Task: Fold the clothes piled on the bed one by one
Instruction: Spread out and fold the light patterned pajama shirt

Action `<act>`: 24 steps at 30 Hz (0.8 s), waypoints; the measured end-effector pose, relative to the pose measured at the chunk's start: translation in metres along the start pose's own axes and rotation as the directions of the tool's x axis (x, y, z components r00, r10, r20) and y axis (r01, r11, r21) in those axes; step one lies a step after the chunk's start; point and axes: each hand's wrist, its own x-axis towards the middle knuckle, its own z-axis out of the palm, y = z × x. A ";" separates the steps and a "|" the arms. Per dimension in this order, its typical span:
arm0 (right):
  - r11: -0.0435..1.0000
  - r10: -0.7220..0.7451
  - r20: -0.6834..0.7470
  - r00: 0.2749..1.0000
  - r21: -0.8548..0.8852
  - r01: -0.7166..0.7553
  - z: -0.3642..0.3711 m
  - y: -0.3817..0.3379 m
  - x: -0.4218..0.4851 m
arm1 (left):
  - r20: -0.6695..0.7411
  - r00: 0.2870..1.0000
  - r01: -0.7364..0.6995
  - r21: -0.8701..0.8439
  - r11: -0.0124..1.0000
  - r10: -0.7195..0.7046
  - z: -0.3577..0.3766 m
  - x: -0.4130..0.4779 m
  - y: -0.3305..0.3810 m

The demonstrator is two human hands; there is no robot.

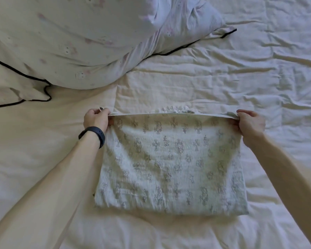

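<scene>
Closest to the person, two bare forearms reach forward over the pale, wrinkled bed sheet [258, 72], the left one wearing a dark wristband [93, 135]. Between the arms lies the garment [171, 166], a light cloth printed all over with small grey crosses and flower-like figures, folded into a rough rectangle whose near edge rests flat on the sheet. Its far edge is lifted and pulled taut between the hands: the left hand [95, 119] pinches the far left corner, fingers curled round the cloth with a small tip of fabric poking out above the knuckles, and the right hand [250, 124] grips the far right corner the same way, thumb and fingers closed over the hem. Just past that raised edge a ruffled bit of the same cloth shows. Further off, toward the upper left, a big pillow [83, 42] in a pale case with faint pink prints and dark piping [16, 70] sits on the bed, well apart from the garment.
</scene>
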 end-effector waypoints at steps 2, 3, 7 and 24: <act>0.999 0.020 0.035 0.999 0.028 -0.021 0.006 0.003 0.006 | -0.002 1.000 -0.012 0.032 0.999 0.012 0.006 0.006 -0.002; 0.999 0.027 0.078 0.997 0.026 -0.029 0.008 0.004 0.006 | 0.018 1.000 -0.012 0.035 0.999 0.012 0.009 0.009 -0.004; 0.982 -0.080 0.270 0.959 -0.143 0.123 0.009 0.006 -0.013 | 0.198 0.979 -0.053 0.054 0.997 0.041 0.016 0.003 -0.020; 0.876 0.356 -0.291 0.888 -0.225 -0.426 -0.074 0.148 -0.215 | -0.216 0.946 0.291 0.243 0.925 -0.241 -0.072 -0.168 -0.168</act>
